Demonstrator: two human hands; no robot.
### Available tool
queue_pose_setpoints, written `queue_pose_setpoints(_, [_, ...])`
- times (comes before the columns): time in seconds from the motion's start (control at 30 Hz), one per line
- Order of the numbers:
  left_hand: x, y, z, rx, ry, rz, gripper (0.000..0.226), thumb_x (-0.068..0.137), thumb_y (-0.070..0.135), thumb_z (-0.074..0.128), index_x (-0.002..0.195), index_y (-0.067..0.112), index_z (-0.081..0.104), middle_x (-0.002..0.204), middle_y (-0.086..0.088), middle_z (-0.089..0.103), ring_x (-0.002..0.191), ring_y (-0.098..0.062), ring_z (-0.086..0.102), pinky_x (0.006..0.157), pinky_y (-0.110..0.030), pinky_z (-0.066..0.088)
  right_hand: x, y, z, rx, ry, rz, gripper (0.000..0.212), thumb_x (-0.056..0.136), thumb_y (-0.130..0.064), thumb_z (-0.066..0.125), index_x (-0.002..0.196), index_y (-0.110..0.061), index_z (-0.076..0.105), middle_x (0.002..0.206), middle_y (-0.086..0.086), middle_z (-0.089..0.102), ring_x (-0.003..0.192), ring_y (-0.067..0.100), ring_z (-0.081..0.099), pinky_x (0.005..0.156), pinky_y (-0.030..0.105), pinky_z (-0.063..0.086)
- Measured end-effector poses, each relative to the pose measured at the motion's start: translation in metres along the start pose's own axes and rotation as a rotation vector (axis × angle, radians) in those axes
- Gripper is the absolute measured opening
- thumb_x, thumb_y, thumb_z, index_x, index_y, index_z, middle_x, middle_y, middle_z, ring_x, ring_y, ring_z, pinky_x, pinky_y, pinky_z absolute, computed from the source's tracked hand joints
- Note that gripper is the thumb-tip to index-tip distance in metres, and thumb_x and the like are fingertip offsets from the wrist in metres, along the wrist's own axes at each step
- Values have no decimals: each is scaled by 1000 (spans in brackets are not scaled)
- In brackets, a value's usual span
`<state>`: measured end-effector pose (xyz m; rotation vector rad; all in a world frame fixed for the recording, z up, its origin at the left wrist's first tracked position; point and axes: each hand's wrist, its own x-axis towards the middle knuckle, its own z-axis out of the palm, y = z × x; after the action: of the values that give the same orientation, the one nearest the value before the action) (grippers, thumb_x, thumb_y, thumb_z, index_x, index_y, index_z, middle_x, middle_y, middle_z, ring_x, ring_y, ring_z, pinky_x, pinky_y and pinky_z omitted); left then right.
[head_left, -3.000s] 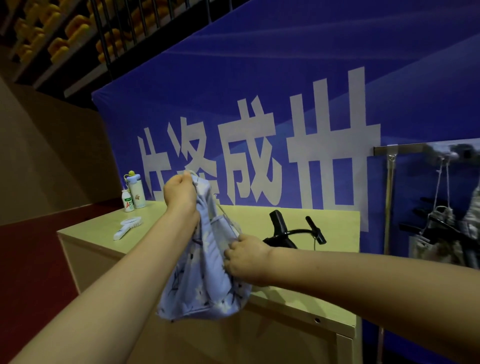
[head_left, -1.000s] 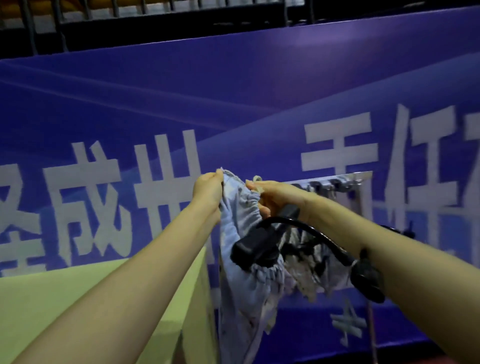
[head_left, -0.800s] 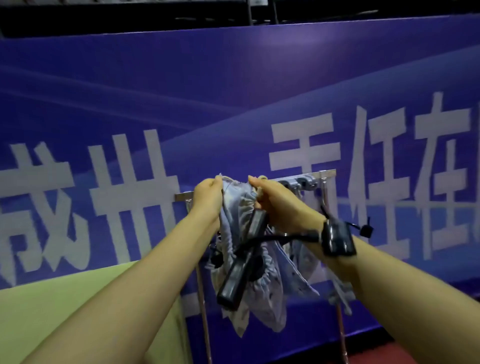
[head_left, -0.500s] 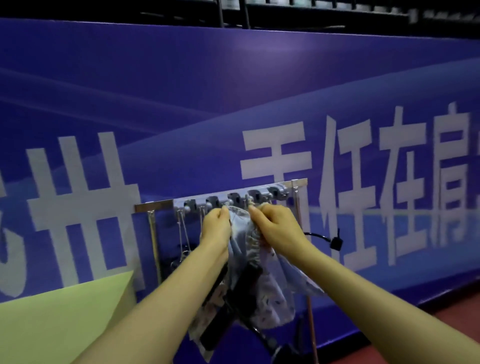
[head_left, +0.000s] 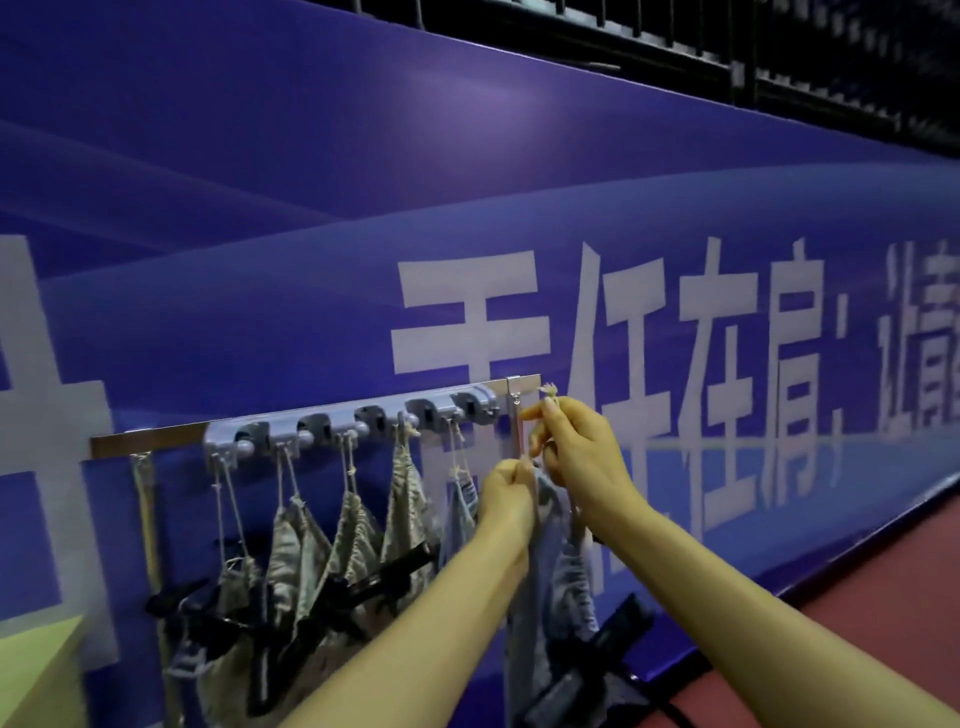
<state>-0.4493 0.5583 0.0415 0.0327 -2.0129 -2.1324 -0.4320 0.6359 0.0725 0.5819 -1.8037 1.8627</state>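
At the three-o'clock end of the hook rack (head_left: 353, 423), the left hand (head_left: 506, 499) grips a blue pouch (head_left: 569, 584) while the right hand (head_left: 576, 457) pinches its cord (head_left: 549, 392).

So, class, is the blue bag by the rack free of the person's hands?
No, the left hand grips the blue bag at its top while the right hand pinches its cord beside the rack.

left hand (head_left: 506, 499) gripping, right hand (head_left: 576, 452) pinching, both raised
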Motion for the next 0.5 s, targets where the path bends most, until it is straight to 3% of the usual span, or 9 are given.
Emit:
queue_pose_setpoints(0.07, [6,-6,15,-123,-26,-37,34,92,2,37,61,12,49,46,2,53,52,-15,51,51,-22,44,13,12,-10,10,4,27,33,102,-20,36,84,-10,63,61,4,54,40,0,45,43,14,36])
queue_pose_setpoints(0.1, [8,-7,22,-178,-53,-66,34,93,3,36,63,11,50,47,4,54,57,-15,52,55,-22,46,18,17,-13,20,-3,41,34,102,-21,37,84,-11,64,60,3,54,38,0,45,43,16,36])
queue_pose_setpoints(0.17, [15,-10,34,-265,-71,-116,37,94,5,31,63,10,51,55,0,55,67,-18,48,65,-28,43,27,24,-16,25,-23,65,35,102,-22,37,84,-11,65,61,3,55,38,0,46,44,17,38])
queue_pose_setpoints(0.27, [28,-11,45,-239,-83,-104,44,89,1,31,53,4,55,54,-7,52,66,-18,42,62,-24,37,40,30,-17,33,-50,90,35,102,-22,38,86,-6,65,60,4,54,34,1,43,39,14,35])
queue_pose_setpoints(0.33, [33,-14,50,-282,-185,-143,28,93,6,40,78,-4,62,65,-5,52,67,-15,46,66,-27,41,46,32,-20,20,-44,89,35,101,-22,39,85,-7,66,60,4,56,34,1,44,40,12,36])
queue_pose_setpoints(0.37, [32,-14,56,-329,-191,-162,25,97,8,38,86,1,60,72,-1,51,67,-12,48,67,-28,44,48,32,-24,7,-37,89,35,101,-23,39,84,-8,66,60,3,56,36,2,44,41,12,36])
queue_pose_setpoints(0.43, [32,-16,68,-286,-239,-147,30,100,11,33,77,18,51,75,2,49,66,-11,49,65,-26,45,53,33,-34,-12,-27,97,36,101,-24,40,82,-10,67,60,2,57,38,4,39,41,16,33])
queue_pose_setpoints(0.5, [30,-15,76,-269,-252,-166,33,101,12,31,73,23,45,75,3,48,65,-10,48,64,-26,45,58,35,-43,-27,-24,114,36,101,-24,39,82,-10,67,60,3,57,38,5,34,39,17,30])
